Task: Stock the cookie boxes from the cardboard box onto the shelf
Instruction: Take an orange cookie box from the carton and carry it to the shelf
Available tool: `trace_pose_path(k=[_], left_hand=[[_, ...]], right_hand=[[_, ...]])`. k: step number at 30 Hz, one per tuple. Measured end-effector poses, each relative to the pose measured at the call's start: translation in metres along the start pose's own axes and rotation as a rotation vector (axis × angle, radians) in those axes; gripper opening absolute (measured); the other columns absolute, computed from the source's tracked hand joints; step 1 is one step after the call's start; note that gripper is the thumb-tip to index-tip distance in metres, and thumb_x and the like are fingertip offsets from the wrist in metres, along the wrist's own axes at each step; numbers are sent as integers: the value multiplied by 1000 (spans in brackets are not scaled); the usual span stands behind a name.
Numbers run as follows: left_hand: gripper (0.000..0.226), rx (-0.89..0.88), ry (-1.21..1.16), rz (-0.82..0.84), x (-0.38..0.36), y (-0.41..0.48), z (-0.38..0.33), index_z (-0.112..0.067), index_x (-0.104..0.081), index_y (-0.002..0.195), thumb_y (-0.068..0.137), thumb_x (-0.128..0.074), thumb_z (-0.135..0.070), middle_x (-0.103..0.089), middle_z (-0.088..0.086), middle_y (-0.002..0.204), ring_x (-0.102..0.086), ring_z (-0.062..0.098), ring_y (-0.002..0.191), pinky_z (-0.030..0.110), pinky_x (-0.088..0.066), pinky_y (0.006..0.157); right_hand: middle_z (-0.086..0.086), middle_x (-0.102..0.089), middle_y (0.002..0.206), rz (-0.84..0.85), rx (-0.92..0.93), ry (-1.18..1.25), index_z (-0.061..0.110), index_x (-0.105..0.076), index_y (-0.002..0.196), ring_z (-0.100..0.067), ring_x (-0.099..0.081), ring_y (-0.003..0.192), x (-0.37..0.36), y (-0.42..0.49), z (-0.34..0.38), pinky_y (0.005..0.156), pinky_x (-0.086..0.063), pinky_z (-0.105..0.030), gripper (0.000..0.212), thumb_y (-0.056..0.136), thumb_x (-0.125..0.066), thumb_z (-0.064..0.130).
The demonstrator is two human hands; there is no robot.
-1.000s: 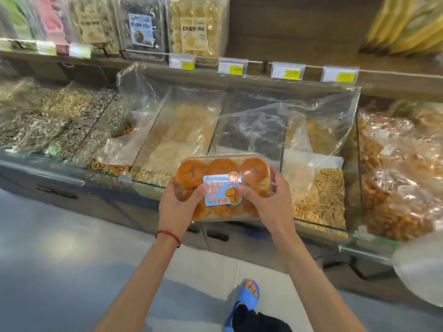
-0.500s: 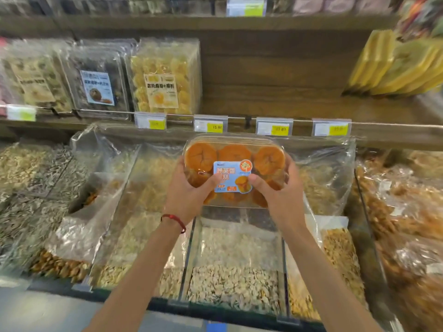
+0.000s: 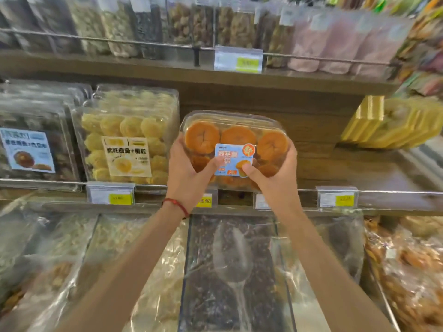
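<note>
A clear plastic cookie box [image 3: 236, 137] with orange cookies and a blue label is held upright in front of the wooden shelf [image 3: 374, 173]. My left hand [image 3: 189, 171] grips its left side and my right hand [image 3: 275, 173] grips its right side, thumbs on the front. The box hovers at the shelf's front rail, over a bare stretch of shelf between a yellow cookie box [image 3: 129, 137] on the left and yellow packs [image 3: 393, 123] on the right. No cardboard box is in view.
A darker cookie box [image 3: 36, 140] stands at far left. Price tags [image 3: 338, 198] hang along the shelf rail. An upper shelf [image 3: 191, 75] carries bagged snacks. Below my arms lie glass bulk bins [image 3: 235, 271] covered with plastic film, one holding a clear scoop.
Both hands have lifted the cookie box upward and forward, from above the bulk bins to the level of the middle shelf. The view has tilted up with it.
</note>
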State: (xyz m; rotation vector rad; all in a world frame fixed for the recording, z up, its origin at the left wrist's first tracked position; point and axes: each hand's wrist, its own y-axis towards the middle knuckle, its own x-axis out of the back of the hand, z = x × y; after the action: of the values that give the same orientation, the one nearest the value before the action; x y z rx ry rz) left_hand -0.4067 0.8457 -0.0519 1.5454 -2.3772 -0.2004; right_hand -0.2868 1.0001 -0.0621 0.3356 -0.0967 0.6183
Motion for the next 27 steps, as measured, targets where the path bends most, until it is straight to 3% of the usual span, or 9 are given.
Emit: trace_pose_path(k=[6, 9, 11, 13, 16, 18, 20, 23, 27], left_hand=[[106, 50, 41, -12, -31, 68, 34, -23, -28, 147, 64, -79, -64, -50, -1, 139, -54, 14, 126, 40, -52, 101], [112, 113, 79, 13, -41, 90, 53, -33, -21, 149, 58, -72, -76, -52, -1, 140, -55, 17, 126, 41, -50, 103], [107, 141, 90, 27, -46, 99, 61, -33, -19, 148, 62, -70, -73, -51, -3, 140, -54, 17, 126, 39, -47, 106], [95, 148, 83, 19, -49, 104, 66, -28, -22, 146, 74, -74, -61, -49, -8, 135, -52, 14, 125, 30, -45, 104], [84, 140, 82, 14, -50, 109, 72, -30, -23, 146, 82, -73, -48, -47, -13, 129, -50, 6, 118, 8, -41, 84], [83, 140, 81, -2, -49, 109, 73, -30, -24, 146, 82, -75, -44, -49, -12, 131, -51, 4, 118, 1, -38, 78], [83, 138, 75, -23, -48, 108, 72, -30, -27, 146, 81, -76, -42, -52, -10, 134, -53, 5, 119, 2, -42, 83], [85, 158, 83, -35, -49, 105, 68, -31, -26, 147, 80, -75, -47, -51, -8, 137, -51, 7, 120, 18, -43, 94], [79, 177, 100, -102, -48, 97, 64, -31, -30, 146, 82, -73, -48, -53, -13, 126, -53, 6, 112, 20, -43, 92]], right_hand=[[2, -45, 147, 59, -21, -32, 33, -24, 151, -14, -53, 133, -20, 72, -22, 104, -55, -41, 113, 61, -89, 55], [1, -46, 147, 76, -37, -56, 33, -25, 151, -15, -53, 132, -31, 97, -42, 104, -55, -43, 108, 68, -91, 46], [2, -47, 147, 82, -53, -60, 33, -26, 151, -15, -54, 131, -38, 108, -52, 103, -55, -42, 107, 68, -92, 45], [2, -45, 147, 71, -56, -72, 33, -26, 151, -14, -53, 132, -46, 114, -58, 104, -54, -37, 104, 71, -92, 40], [4, -42, 147, 35, -28, -92, 31, -24, 151, -12, -49, 132, -55, 116, -61, 98, -50, -20, 101, 74, -90, 36], [5, -44, 146, 30, -13, -64, 31, -24, 152, -11, -50, 132, -57, 115, -64, 100, -51, -21, 101, 75, -89, 35], [6, -46, 145, 32, -8, -37, 31, -24, 153, -11, -51, 133, -57, 112, -65, 104, -52, -26, 102, 75, -89, 34], [7, -47, 146, 37, -10, -30, 32, -23, 153, -12, -52, 134, -58, 109, -66, 107, -52, -36, 104, 74, -90, 38], [6, -49, 144, 38, -9, -71, 32, -28, 149, -13, -52, 133, -60, 107, -59, 108, -52, -37, 97, 74, -88, 44]])
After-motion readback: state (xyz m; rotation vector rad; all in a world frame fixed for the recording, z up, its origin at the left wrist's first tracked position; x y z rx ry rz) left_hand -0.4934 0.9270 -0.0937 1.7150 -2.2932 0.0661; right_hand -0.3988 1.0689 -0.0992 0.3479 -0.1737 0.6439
